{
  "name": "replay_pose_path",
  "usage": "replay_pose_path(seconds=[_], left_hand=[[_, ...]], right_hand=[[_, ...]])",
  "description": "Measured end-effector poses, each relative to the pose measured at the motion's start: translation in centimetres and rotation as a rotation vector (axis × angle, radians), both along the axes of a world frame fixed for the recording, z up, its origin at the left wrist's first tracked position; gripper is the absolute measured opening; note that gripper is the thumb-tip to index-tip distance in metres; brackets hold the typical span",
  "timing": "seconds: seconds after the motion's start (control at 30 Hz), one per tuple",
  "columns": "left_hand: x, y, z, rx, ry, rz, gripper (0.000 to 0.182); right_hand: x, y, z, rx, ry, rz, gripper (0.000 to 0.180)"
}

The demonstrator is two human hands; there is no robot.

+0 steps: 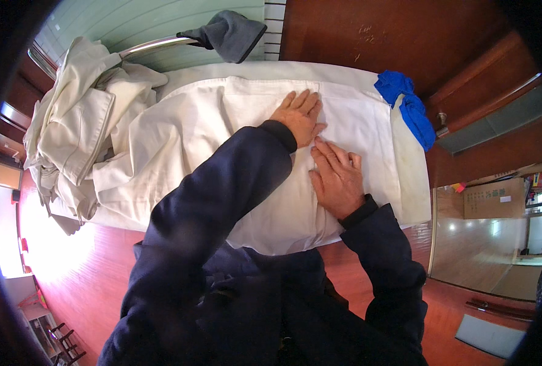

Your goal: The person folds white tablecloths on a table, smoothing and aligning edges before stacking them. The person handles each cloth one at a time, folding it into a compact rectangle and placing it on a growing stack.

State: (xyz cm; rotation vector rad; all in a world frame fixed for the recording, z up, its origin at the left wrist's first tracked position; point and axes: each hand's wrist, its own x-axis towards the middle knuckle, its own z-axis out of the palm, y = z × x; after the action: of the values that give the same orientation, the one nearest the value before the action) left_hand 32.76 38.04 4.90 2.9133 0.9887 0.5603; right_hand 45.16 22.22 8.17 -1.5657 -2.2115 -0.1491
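A white fabric piece (257, 151) with stitched hems lies spread over a padded, white-covered surface (410, 183). My left hand (298, 116) rests palm down on it near its far hemmed edge, fingers spread. Closer to me, my right hand (339, 176) lies on the same fabric with its thumb out and fingers slightly bent. The two hands almost meet at the left thumb and right fingertips. Neither appears to grip the cloth. To the left the fabric rises in loose folds, while around my hands it is mostly flat.
Crumpled cream garments (76, 123) are heaped at the left end. Behind them runs a chrome rail (156, 45) with a grey cloth (234, 36) at its end. A blue cloth (406, 110) hangs over the far right corner, beside dark reddish wood panelling (335, 34). A cardboard box (493, 199) stands farther right.
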Motion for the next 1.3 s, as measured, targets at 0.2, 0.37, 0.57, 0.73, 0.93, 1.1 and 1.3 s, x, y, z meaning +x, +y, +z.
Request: replay_pose_path(seconds=[0.2, 0.37, 0.57, 0.73, 0.93, 1.1, 1.3], left_hand=[[-1.4, -0.6, -1.3, 0.015, -0.094, -0.047, 0.056], [0.2, 0.5, -1.0, 0.016, -0.048, 0.018, 0.057], [0.7, 0.0, -0.5, 0.007, -0.045, 0.027, 0.055], [-2.8, -2.3, -1.0, -0.041, -0.067, -0.134, 0.052], [-2.4, -2.0, -0.7, -0.041, -0.108, -0.139, 0.047], [-1.0, -1.2, -0.3, 0.015, -0.014, -0.087, 0.052], [-2.3, -2.8, -0.8, 0.038, -0.12, -0.189, 0.045]], right_hand=[[0.1, 0.0, -0.2, -0.002, 0.011, 0.0, 0.042], [0.0, 0.0, 0.0, -0.005, 0.008, 0.0, 0.042], [-0.1, 0.0, 0.2, 0.021, 0.01, 0.003, 0.041], [-0.1, -0.1, 0.1, 0.017, 0.033, 0.007, 0.041], [0.0, 0.2, 0.2, 0.011, 0.062, 0.023, 0.04], [-0.2, 0.2, 0.2, 0.03, 0.078, 0.029, 0.039], [0.1, 0.1, 0.0, 0.052, 0.124, 0.04, 0.035]])
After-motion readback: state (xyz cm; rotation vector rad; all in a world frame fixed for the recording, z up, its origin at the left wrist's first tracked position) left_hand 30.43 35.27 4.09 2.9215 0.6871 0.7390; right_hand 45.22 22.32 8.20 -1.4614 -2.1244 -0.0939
